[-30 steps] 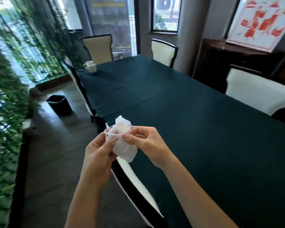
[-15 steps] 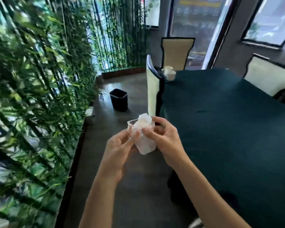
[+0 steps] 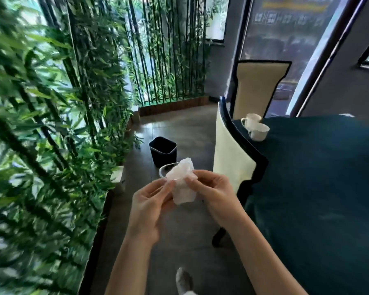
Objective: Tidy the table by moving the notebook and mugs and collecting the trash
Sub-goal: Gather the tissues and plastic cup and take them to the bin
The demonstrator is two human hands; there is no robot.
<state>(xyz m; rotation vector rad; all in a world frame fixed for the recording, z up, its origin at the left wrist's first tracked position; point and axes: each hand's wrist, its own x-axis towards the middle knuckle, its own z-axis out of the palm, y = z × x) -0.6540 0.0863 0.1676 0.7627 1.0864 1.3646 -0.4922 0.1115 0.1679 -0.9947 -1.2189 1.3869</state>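
Observation:
A clear plastic cup [image 3: 182,193] stuffed with crumpled white tissue [image 3: 182,171] is held in front of me over the floor. My left hand [image 3: 150,201] grips its left side and my right hand [image 3: 211,194] pinches the right side and the tissue. Two white mugs [image 3: 256,127] stand close together at the far corner of the table with the dark green cloth [image 3: 320,177]. No notebook is in view.
A black waste bin [image 3: 163,151] stands on the dark floor just beyond the cup. A bamboo screen [image 3: 51,124] lines the left. A cream chair [image 3: 232,160] is tucked at the table's near edge, another [image 3: 259,88] at the far end. My shoe [image 3: 184,282] shows below.
The view has swung left, away from the table and toward the floor and bin. The bin now looks closer. Both hands keep the same hold on the cup and tissue.

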